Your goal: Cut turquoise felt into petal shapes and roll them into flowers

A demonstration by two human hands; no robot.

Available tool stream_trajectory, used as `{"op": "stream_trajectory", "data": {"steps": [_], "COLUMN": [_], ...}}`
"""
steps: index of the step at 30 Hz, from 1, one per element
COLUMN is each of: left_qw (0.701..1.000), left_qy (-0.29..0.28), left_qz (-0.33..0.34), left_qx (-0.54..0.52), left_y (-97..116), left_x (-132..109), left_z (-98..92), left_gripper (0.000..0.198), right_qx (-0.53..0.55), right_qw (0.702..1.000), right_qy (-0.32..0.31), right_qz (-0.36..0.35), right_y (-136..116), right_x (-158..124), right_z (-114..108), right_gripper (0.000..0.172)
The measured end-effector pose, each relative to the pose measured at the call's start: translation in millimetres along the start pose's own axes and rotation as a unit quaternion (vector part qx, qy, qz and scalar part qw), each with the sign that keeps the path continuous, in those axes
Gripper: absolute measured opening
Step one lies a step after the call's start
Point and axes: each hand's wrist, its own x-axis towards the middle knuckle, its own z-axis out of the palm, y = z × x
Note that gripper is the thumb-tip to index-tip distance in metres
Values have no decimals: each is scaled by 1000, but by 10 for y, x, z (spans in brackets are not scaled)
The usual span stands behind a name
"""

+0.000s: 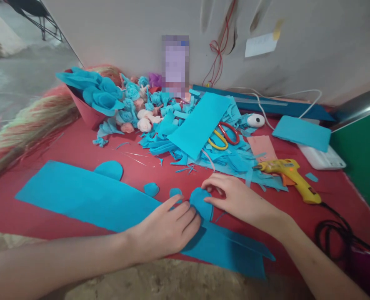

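Observation:
My left hand (164, 227) rests on a long blue felt sheet (88, 196) on the red table (78, 148), its fingers curled and pressing the edge of a small rounded blue felt petal (203, 204). My right hand (235, 196) pinches the top of the same petal between thumb and fingers. Small cut petals lie close by: one (175, 193) just left of the held piece, another (151, 189) further left, and a larger one (109, 170) beyond.
A heap of blue felt scraps (203, 146) holds red and yellow scissors (224, 135). A yellow glue gun (289, 177) lies at right with its black cord (335, 233). Felt roses (141, 112) and a red cone of blue flowers (94, 98) sit behind.

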Motion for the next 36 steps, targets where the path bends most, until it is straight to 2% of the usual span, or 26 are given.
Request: {"op": "stream_trajectory", "data": {"steps": [5,11,15,18,20,25,31,36], "left_qw": [1000,1000,1000,1000,1000,999,999,999], "left_qy": [0,-2,-3,10,19,50,47,46], "left_qz": [1,3,7,3,-7,-20,-16,-15], "left_qx": [3,8,12,1,-1,0,-7,-5], "left_y": [13,24,26,20,11,-10,-6,-14], "left_x": [10,0,-15,-19,-14,14,29,23], "left_z": [-40,-47,-85,-142,-188,-273,-297,-310], "left_gripper": [22,21,21,21,19,17,20,20], "right_qx": [57,151,181,209,260,425,491,529], "right_qw": [997,986,980,975,961,898,861,836], "right_qy": [-10,-24,-29,-3,15,20,-4,-30], "right_qz": [47,70,78,81,94,109,133,144], "right_y": [29,71,20,-10,-3,41,10,-13], "right_x": [1,15,23,31,31,16,16,23], "right_z": [30,84,44,-30,-76,-111,-98,-105], "right_gripper": [11,20,12,16,22,25,29,26]}}
